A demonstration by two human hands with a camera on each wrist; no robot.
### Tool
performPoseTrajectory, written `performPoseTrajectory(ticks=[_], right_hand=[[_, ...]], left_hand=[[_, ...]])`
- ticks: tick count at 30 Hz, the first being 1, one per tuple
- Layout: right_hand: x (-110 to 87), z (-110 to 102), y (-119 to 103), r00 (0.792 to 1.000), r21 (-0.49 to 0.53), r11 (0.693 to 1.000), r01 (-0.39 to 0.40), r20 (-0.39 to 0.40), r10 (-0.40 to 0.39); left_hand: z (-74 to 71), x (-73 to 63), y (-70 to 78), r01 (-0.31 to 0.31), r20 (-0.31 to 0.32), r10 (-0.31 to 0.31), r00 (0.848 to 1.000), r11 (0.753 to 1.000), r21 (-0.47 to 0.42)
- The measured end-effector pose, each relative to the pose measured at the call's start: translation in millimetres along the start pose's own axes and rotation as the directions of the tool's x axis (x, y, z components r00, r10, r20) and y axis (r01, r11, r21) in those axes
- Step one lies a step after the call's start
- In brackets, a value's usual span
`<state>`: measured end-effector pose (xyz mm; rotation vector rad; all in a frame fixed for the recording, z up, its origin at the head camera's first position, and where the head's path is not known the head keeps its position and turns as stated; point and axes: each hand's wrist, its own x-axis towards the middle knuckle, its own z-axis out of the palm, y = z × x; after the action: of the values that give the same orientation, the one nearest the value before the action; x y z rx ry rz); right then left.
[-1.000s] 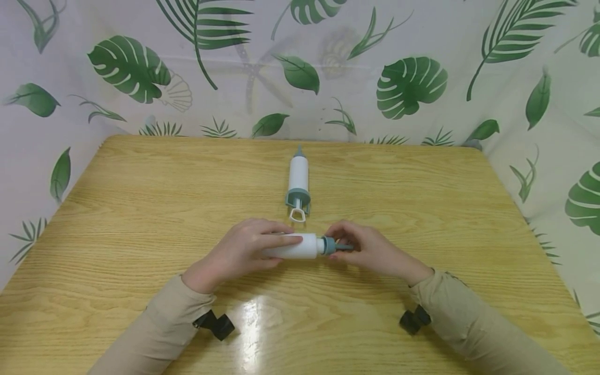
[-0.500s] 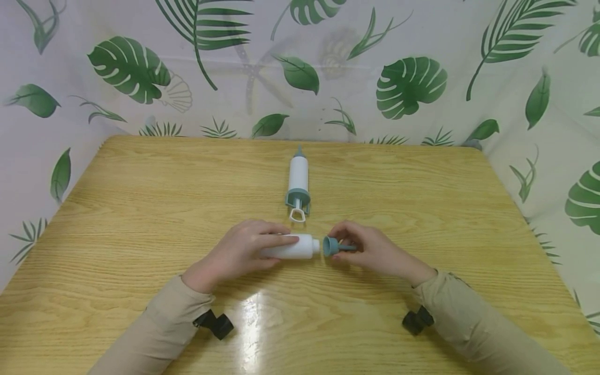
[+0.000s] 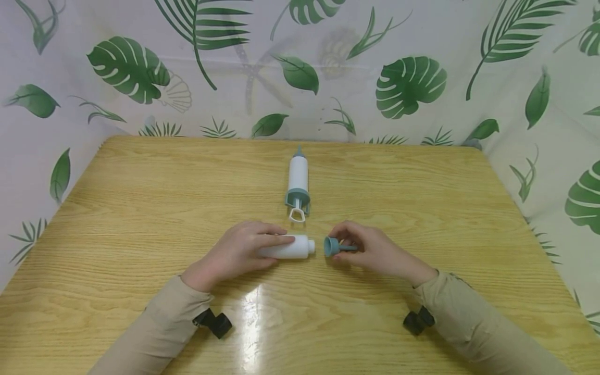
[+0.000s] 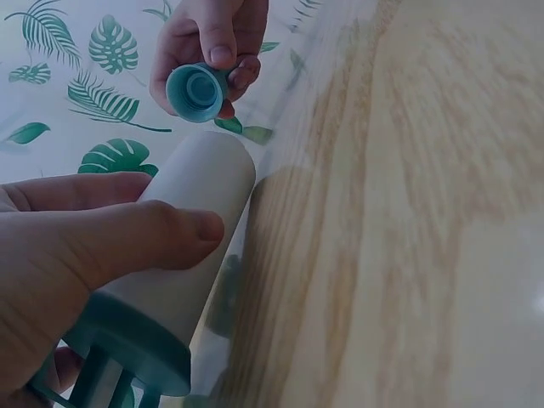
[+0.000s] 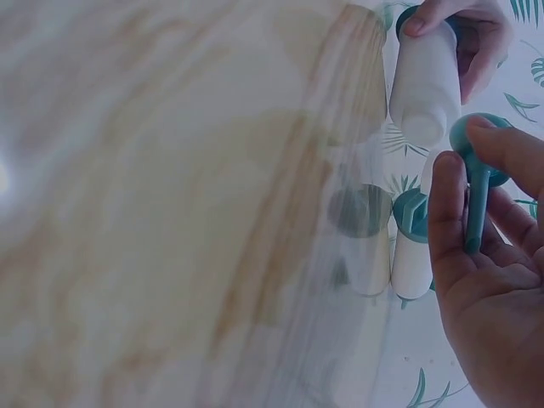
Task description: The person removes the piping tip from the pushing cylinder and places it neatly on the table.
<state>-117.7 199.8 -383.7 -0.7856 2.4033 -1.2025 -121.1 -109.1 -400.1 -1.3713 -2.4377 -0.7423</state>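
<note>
My left hand (image 3: 244, 250) grips a white plastic syringe (image 3: 288, 247), lying sideways with its bare narrow neck towards the right. In the left wrist view its teal collar (image 4: 140, 340) sits at the near end of the white barrel, my thumb along the side. Just right of the neck, my right hand (image 3: 370, 250) pinches a teal nozzle cap (image 3: 330, 247) by thumb and fingers. The cap's hollow wide end faces the neck across a small gap, and its thin spout (image 5: 477, 212) points back into the palm.
A second white syringe (image 3: 298, 174) lies beyond the hands, its teal tip towards the far edge and its white loop handle towards me. The wooden table (image 3: 140, 208) ends at a leaf-print cloth (image 3: 337, 83). A dark wrist mount (image 3: 220, 325) hangs by each sleeve.
The teal nozzle cap has come off the syringe's neck. The left hand has drawn the syringe slightly left, while the right hand moved a little right with the cap, opening a gap.
</note>
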Motion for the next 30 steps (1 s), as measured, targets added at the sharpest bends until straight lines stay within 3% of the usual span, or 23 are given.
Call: performPoseTrajectory(ticks=[19, 30], right_hand=[[-0.9, 0.2, 1.0, 1.000, -0.010, 1.000, -0.002, -0.003, 0.002], [-1.3, 0.4, -0.4, 1.000, -0.012, 1.000, -0.009, 0.001, 0.009]], left_hand=[[-1.0, -2.3, -1.0, 0.064, 0.055, -0.062, 0.997, 0.997, -0.040], [-0.9, -2.2, -1.6, 0.072, 0.046, -0.070, 0.997, 0.997, -0.039]])
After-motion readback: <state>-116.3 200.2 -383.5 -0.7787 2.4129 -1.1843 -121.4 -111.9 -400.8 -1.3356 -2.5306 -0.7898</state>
